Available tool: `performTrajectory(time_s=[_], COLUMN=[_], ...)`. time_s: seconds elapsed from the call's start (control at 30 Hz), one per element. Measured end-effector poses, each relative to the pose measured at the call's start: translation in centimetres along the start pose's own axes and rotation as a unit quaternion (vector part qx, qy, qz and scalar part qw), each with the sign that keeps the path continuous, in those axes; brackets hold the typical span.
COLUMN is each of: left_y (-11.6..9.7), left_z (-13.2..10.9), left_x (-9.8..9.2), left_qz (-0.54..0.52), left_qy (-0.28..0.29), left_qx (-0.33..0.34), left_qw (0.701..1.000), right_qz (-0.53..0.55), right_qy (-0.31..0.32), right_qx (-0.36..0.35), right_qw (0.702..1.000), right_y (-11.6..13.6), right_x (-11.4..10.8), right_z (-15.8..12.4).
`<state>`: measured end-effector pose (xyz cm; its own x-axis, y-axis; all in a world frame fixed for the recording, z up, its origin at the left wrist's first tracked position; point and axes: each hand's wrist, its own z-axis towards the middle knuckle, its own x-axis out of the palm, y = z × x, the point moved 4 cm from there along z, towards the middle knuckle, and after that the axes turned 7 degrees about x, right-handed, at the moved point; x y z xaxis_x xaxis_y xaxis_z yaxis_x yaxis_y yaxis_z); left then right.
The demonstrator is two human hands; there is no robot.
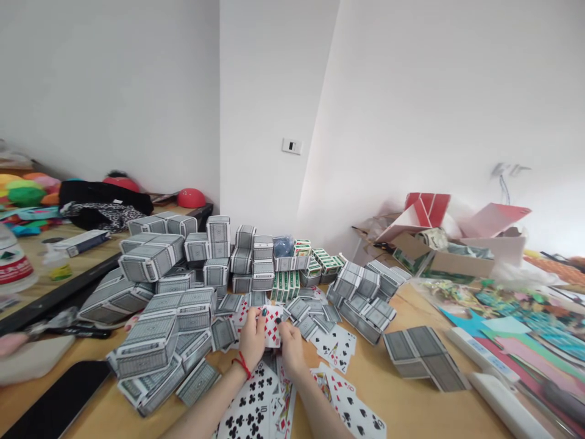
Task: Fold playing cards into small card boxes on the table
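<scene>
My left hand (253, 342), with a red string round its wrist, and my right hand (291, 347) are together near the table's front edge, both closed on a small fan of playing cards (273, 325); a red diamonds card shows on top. Loose face-up cards (256, 405), clubs and spades among them, lie under my forearms. Around my hands stand piles of grey-backed card boxes (150, 341), and a few green card boxes (286, 285) sit behind them.
A wooden table (402, 402) carries everything. Flattened grey cartons (423, 353) lie at right, with coloured paper sheets (525, 341) and a cardboard box (439, 259) beyond. A dark phone (59, 399) lies at front left, a water bottle (13, 262) at the far left.
</scene>
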<state>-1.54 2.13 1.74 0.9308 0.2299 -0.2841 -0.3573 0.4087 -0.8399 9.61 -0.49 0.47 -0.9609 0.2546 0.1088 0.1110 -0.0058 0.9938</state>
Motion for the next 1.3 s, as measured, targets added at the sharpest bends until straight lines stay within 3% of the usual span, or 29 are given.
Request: performTrajectory(time_s=[0.13,0.33,0.63,0.8,1.13,1.3], left_y=[0.2,1.0,0.7,0.5,0.5,0.9], left_z=[0.0,-0.2,-0.2,-0.3,-0.1,0.6], left_x=[0.5,1.1,0.9,0.8,1.0,0.8], left_qz=[-0.025,-0.065,-0.1,-0.13,-0.226,-0.213], left_qy=[0.023,0.078,0.09,0.099,0.162,0.157], left_qx=[0.007,-0.041,-0.039,-0.048,-0.104,-0.101], left_qw=[0.999,0.994,0.99,0.985,0.955,0.959], right_qz=[0.074,0.099,0.156,0.167,0.17,0.189], right_qy=[-0.058,-0.008,0.029,0.037,0.032,0.051], right_qx=[0.029,0.012,0.054,0.093,0.076,0.083], right_qw=[0.995,0.995,0.986,0.981,0.982,0.977], right_y=[0.1,0.3,-0.4,-0.9,-0.8,-0.9], right_x=[-0.7,-0.7,-0.6,-0.6,-0.8,-0.7], right_z=[0.1,0.6,0.7,1.1,1.3,1.5])
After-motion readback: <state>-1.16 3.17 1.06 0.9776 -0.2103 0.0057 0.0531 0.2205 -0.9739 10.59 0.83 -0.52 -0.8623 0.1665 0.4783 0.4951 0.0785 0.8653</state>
